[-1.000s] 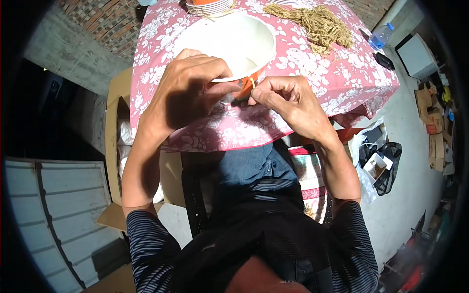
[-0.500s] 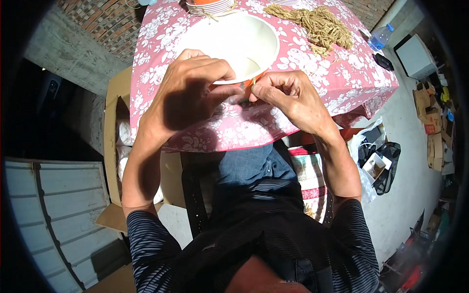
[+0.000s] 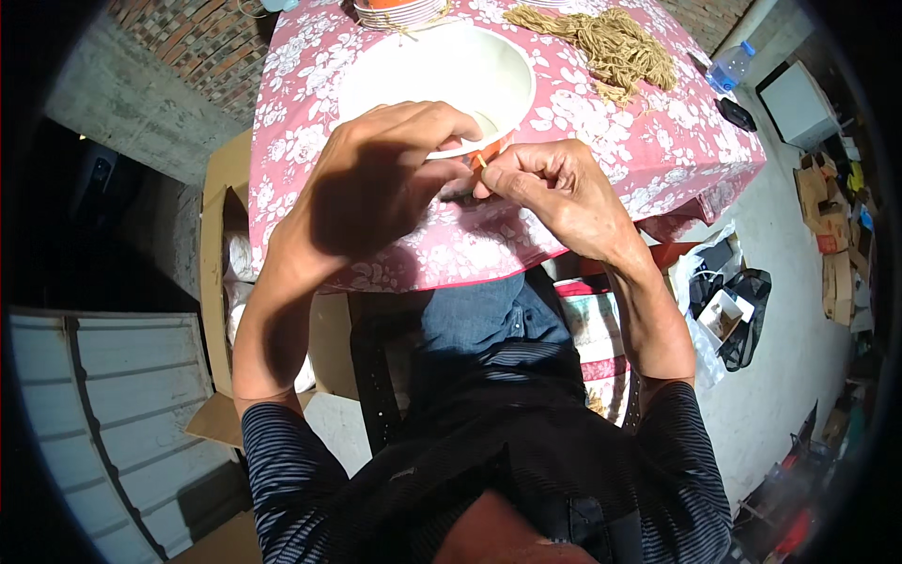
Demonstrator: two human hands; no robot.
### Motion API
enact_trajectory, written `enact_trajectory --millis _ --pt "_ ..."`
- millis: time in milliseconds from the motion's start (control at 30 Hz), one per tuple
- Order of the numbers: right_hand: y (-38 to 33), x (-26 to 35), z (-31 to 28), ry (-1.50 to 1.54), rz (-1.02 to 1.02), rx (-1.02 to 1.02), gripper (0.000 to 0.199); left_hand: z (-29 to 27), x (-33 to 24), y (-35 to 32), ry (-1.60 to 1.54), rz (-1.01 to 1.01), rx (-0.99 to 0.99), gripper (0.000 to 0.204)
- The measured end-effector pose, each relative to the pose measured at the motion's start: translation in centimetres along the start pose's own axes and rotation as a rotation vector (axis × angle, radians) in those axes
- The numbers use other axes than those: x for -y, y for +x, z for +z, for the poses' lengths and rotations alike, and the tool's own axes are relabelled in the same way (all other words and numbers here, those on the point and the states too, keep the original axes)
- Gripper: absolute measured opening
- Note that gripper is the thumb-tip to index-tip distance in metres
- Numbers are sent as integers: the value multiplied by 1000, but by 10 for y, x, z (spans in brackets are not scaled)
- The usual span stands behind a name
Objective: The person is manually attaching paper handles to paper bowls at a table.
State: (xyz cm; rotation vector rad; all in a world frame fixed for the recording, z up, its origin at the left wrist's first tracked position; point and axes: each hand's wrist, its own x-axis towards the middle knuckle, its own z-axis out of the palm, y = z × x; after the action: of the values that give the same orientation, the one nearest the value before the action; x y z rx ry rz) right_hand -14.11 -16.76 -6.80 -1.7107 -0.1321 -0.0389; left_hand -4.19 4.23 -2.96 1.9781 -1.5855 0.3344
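Observation:
A wide, round bowl, white inside and orange outside, lies tilted on the table with its rim toward me. My left hand holds its near rim, fingers over the edge and thumb below on the outer side; a dark shadow covers much of that hand. Beside it, my right hand pinches a short, thin tan cord between thumb and forefinger, against the orange outer wall just under the rim. The cord's lower end is hidden by the fingers.
A pink floral cloth covers the table. At the back stand stacked white-rimmed bowls; a heap of tan cord lies far right. Near the right edge are a water bottle and a dark object. A cardboard box stands left.
My left hand has shifted slightly right along the rim, its fingers coming nearer the right hand. The right hand still pinches the cord, which now slants more.

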Motion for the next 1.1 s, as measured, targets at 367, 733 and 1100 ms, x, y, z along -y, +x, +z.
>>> enact_trajectory --millis 367,733,1100 --pt "1 -4 -4 -35 -21 -27 23 4 -10 4 -64 -133 -46 40" --pt "3 -2 -2 -1 -43 -67 25 2 -9 4 -118 -166 -15 33" --pt "9 -2 1 -15 -33 -57 28 -12 8 28 -130 -138 151 18"
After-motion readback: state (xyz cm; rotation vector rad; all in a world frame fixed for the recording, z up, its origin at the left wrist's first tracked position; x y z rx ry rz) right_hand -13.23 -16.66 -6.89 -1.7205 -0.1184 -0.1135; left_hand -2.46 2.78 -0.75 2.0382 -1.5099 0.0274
